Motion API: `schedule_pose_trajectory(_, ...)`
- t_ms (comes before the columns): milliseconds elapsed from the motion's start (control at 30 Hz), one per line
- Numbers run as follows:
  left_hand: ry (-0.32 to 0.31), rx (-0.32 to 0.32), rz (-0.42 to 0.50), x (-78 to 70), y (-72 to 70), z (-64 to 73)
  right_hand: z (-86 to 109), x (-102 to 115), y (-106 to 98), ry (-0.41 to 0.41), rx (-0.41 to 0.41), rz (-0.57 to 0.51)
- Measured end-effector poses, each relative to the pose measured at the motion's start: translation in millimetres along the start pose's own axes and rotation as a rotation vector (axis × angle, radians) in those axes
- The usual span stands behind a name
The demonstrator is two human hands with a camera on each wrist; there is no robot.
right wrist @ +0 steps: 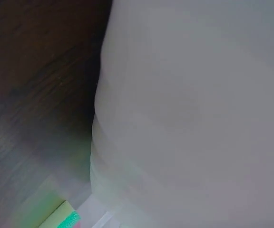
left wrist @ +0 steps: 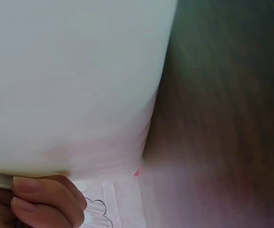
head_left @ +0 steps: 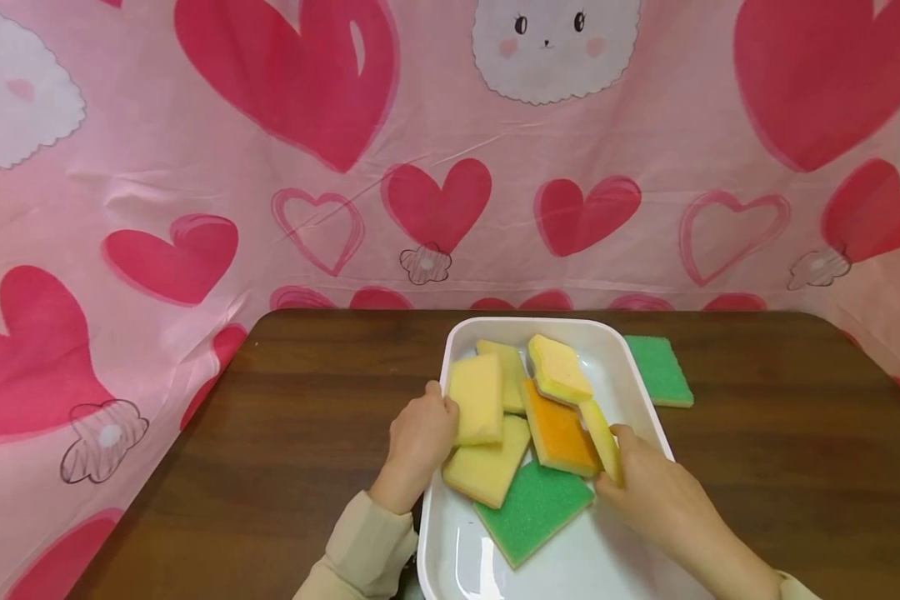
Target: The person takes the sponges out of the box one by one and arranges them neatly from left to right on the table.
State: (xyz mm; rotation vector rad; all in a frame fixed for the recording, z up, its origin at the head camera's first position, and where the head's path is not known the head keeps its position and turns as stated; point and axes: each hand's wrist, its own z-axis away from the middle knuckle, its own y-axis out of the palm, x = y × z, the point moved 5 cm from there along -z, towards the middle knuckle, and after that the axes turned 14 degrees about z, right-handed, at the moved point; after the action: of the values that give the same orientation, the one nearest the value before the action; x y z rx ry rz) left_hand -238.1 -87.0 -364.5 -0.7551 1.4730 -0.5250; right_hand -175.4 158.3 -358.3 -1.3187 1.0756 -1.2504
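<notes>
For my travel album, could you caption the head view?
A yellow sponge in the right hand, more sponges in a white tray, and the left hand at the tray's left rim.

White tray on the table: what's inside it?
In the white tray lie a green sponge, an orange sponge and several yellow sponges; the right hand pinches another yellow sponge. Where they overlap, they cover parts of one another and the tray's floor, so anything underneath is hidden.

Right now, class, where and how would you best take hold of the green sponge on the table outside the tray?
Probably pinch the right edge of the green sponge, coming from the right: it lies flat on the table, and the tray stands close along its left side.
</notes>
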Motion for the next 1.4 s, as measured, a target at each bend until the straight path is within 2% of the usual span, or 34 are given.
schedule_pose_trajectory(300, -0.002, 0.011, -0.004, -0.9, 0.1, 0.2, 2.4, -2.1, -8.3, 0.006, -0.021, -0.031)
schedule_pose_trajectory(600, -0.015, 0.022, -0.006, 0.6, 0.1, -0.6, 0.9, -5.4, -16.8, 0.015, -0.010, -0.064)
schedule_pose_trajectory(833, -0.002, 0.019, -0.011, -0.5, 0.2, 0.2, 0.8, -10.9, -26.1, 0.033, -0.025, -0.083)
schedule_pose_trajectory(967, 0.001, 0.019, -0.004, -0.6, -0.2, 0.5, -0.8, -15.3, -33.9, 0.049, -0.051, -0.097)
schedule_pose_trajectory(1200, -0.007, 0.018, -0.004, -0.1, -0.2, -0.3, -5.3, -22.9, -48.4, 0.019, -0.175, -0.098)
schedule_pose_trajectory(1400, -0.009, 0.020, -0.011, -0.6, -0.3, -0.2, -9.0, -32.3, -58.4, 0.035, -0.215, -0.094)
